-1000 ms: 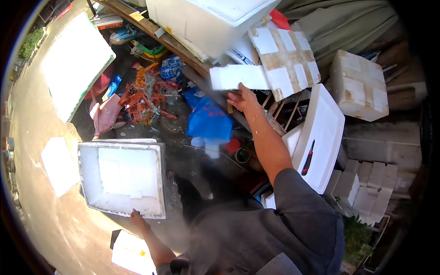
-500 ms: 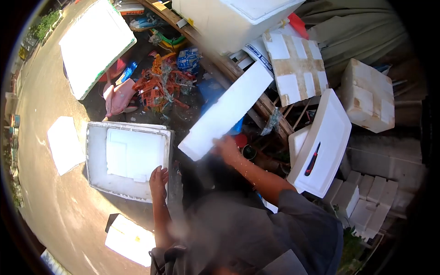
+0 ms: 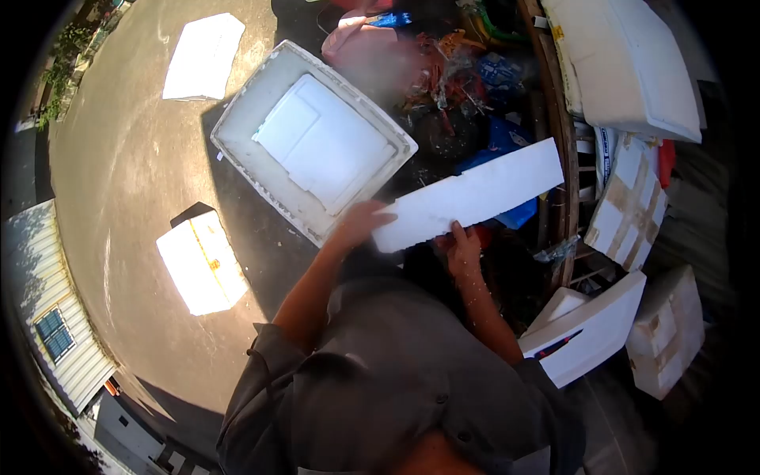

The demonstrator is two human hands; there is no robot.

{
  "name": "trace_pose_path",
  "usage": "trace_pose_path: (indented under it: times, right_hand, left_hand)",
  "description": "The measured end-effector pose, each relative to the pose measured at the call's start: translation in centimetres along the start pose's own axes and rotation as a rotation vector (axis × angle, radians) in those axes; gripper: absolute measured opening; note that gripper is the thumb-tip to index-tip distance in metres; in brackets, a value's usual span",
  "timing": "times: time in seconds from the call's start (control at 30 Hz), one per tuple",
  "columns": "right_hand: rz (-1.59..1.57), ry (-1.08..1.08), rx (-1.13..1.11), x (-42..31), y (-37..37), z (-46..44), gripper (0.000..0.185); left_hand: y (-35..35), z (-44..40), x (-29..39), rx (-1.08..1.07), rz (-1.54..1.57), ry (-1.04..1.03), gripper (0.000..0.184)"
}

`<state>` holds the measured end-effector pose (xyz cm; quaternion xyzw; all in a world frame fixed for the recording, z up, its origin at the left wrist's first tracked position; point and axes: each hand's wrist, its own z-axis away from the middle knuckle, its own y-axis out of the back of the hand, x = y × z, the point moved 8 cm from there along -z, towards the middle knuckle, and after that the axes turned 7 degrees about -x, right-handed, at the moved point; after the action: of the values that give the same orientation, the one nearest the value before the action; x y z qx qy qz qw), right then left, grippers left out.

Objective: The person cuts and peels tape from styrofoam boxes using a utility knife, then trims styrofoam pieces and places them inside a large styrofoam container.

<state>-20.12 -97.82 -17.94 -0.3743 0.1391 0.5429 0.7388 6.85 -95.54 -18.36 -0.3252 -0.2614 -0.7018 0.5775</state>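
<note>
A long white styrofoam strip (image 3: pixel 475 190) with a ragged lower edge slants across the space before my body. My right hand (image 3: pixel 463 249) grips its lower edge, thumb on the near face and the other fingers partly hidden. At its left end, my left hand (image 3: pixel 362 223) has its fingers closed on the corner. Just beyond my left hand stands an open styrofoam box (image 3: pixel 261 188) with a grimy rim. Flat white styrofoam pieces (image 3: pixel 324 142) lie inside it.
Styrofoam slabs (image 3: pixel 204 57) and a taped block (image 3: pixel 204 263) lie on sunlit ground at left. A red-and-black screwdriver-like tool (image 3: pixel 558 346) rests on a foam lid (image 3: pixel 606 340) at right. Orange netting (image 3: pixel 447 79), a wooden beam (image 3: pixel 564 214) and a large foam box (image 3: pixel 625 67) are farther off.
My left hand has left the box's edge and taken the strip's left end. The strip has swung nearer level. My view has turned, shifting the surroundings.
</note>
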Motion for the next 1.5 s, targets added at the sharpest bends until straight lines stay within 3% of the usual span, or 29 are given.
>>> trace_pose_path:
  times: [0.03, 0.1, 0.2, 0.3, 0.43, 0.5, 0.53, 0.57, 0.6, 0.7, 0.83, 0.9, 0.93, 0.97, 1.03, 1.07, 1.17, 1.2, 1.27, 1.37, 1.43, 1.5]
  right_hand:
    - [-0.063, 0.06, 0.023, -1.6, -0.2, 0.3, 0.029]
    - [0.051, 0.071, 0.07, -2.1, 0.7, 0.3, 0.03]
    - [0.219, 0.006, -0.009, -1.0, 1.1, 0.0, 0.035]
    - [0.374, -0.05, -0.036, -1.1, -1.1, 1.0, 0.037]
    - [0.286, -0.078, -0.132, 0.0, -5.0, 1.7, 0.039]
    - [0.319, -0.172, -0.173, 0.1, -3.3, 1.9, 0.042]
    - [0.397, -0.117, -0.124, -0.9, -1.6, 2.4, 0.043]
    - [0.472, -0.067, -0.05, -1.8, 0.6, 3.1, 0.044]
    - [0.409, 0.051, 0.032, -3.3, 3.6, 3.8, 0.041]
    - [0.428, 0.383, 0.442, -11.8, 11.9, 10.4, 0.03]
    - [0.721, 0.815, 1.238, -20.3, 24.4, 26.2, 0.027]
    - [1.074, 0.612, 1.682, -21.4, 28.2, 33.5, 0.033]
    - [1.115, 0.438, 1.742, -20.1, 31.6, 35.5, 0.036]
    - [1.162, 0.273, 1.769, -18.1, 35.7, 36.4, 0.039]
    - [1.22, -0.038, 1.554, -12.8, 44.5, 35.8, 0.044]
    - [0.912, 0.182, 1.514, -9.6, 47.8, 35.5, 0.045]
    - [1.173, -0.015, 1.466, -9.3, 45.8, 34.0, 0.04]
    - [1.324, -0.028, 1.482, -7.6, 50.0, 34.3, 0.038]
    - [1.335, -0.031, 1.483, -6.7, 52.6, 34.0, 0.037]
    - [0.966, -0.034, 1.371, -10.7, 45.7, 34.2, 0.038]
    - [0.96, -0.079, 1.373, -10.4, 47.6, 34.5, 0.038]
    - [1.025, -0.129, 1.558, -11.6, 47.4, 35.9, 0.039]
  left_hand:
    - [0.4, 0.8, 0.3, 0.023, -0.14, -0.064, 0.04]
    - [0.2, 2.4, 1.6, -0.11, -0.127, -0.066, 0.048]
    - [0.1, 2.8, 1.8, -0.147, -0.265, 0.038, 0.055]
    - [-0.2, 1.9, 3.6, -0.062, -0.207, -0.002, 0.059]
    - [-0.7, 1.3, 6.8, 0.002, -0.356, -0.024, 0.059]
    - [-1.6, -0.4, 5.8, -0.029, -0.355, -0.045, 0.059]
    - [-1.3, 0.6, 7.6, 0.001, -0.333, -0.052, 0.056]
    - [-1.4, -0.2, 5.8, -0.036, -0.244, 0.014, 0.051]
    - [-1.2, -0.4, 5.9, 0.012, -0.131, -0.161, 0.048]
    - [-0.3, 0.1, 6.4, 0.065, -0.3, -0.101, 0.043]
    - [-0.8, -1.2, 5.9, 0.018, -0.347, -0.12, 0.045]
    - [-1.8, -1.2, 6.7, -0.025, -0.326, -0.059, 0.044]
    - [-2.3, -1.4, 6.7, -0.053, -0.359, -0.074, 0.044]
    - [-2.4, -2.0, 6.5, -0.057, -0.385, -0.082, 0.044]
    - [-1.8, -1.6, 7.5, -0.021, -0.388, -0.071, 0.044]
    - [-1.0, -2.1, 5.9, -0.025, -0.34, -0.033, 0.044]
    - [0.6, -1.7, 5.4, 0.027, -0.416, -0.032, 0.054]
    - [1.4, -1.6, 4.7, 0.025, -0.4, -0.03, 0.054]
    - [2.7, -0.8, 3.3, 0.054, -0.34, 0.013, 0.053]
    - [6.0, 1.3, 0.2, 0.116, -0.285, 0.052, 0.053]
    - [8.4, 3.2, -2.3, 0.17, -0.318, 0.091, 0.053]
    - [10.8, 5.8, -4.9, 0.248, -0.303, 0.123, 0.053]
